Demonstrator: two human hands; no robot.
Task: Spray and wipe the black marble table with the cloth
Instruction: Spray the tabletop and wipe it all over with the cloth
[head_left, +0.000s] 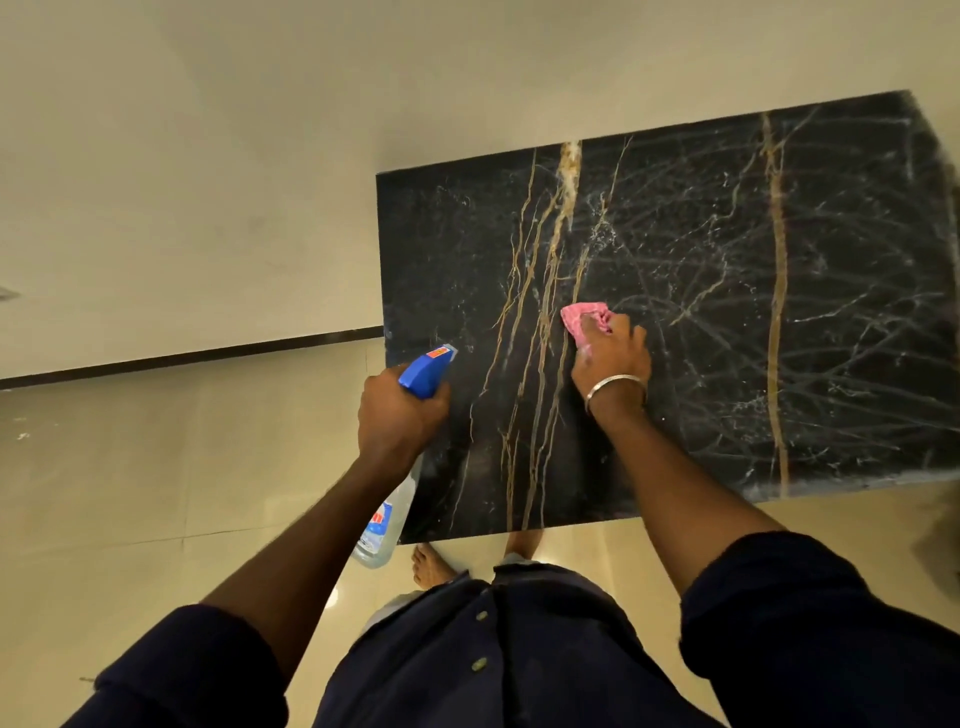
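The black marble table (727, 291) with gold and white veins fills the right half of the head view. My right hand (613, 358) presses a bunched pink cloth (584, 318) onto the marble near its middle-left. My left hand (397, 415) grips the neck of a clear spray bottle (387, 519) with a blue trigger head (428, 371), held over the table's left edge, nozzle pointing up and to the right over the marble. White droplets and streaks speckle the marble above the cloth.
The table stands against a cream wall (208, 182) with a dark skirting strip (182, 358). Glossy beige floor tiles (130, 493) lie to the left and below. My bare feet (431, 564) stand at the table's near edge.
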